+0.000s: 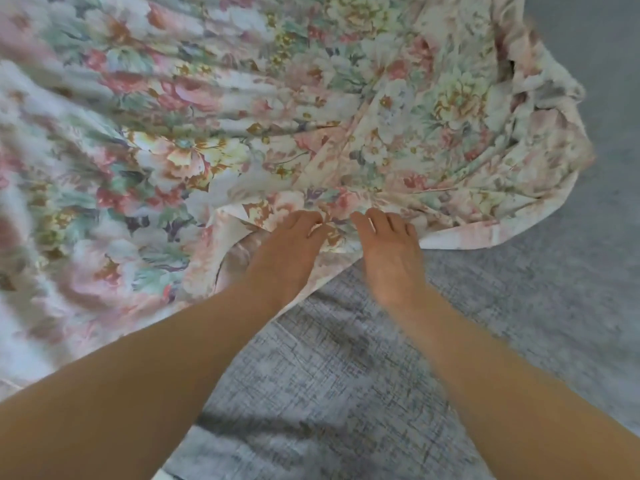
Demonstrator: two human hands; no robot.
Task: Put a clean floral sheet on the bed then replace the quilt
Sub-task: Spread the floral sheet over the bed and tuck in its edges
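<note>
Pinched in both the left hand (289, 244) and right hand (388, 247), the sheet's (207, 116) bunched edge could have slipped, dropping onto the floor (588, 271).

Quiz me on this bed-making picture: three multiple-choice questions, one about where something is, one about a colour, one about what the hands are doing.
1. Where do both hands meet the pastel floral cotton sheet?
A. at its near edge
B. at its far right corner
C. in its middle

2. What colour is the textured cover under the forearms?
A. red
B. grey
C. yellow

3. What are the left hand and right hand doing?
A. hanging idle
B. lying flat on the grey cover
C. holding the sheet edge

Answers: 1 A, both hands sit on the edge nearest the camera. 2 B, it shows a grey weave. 3 C, the fingers of both curl into the gathered fabric.
</note>
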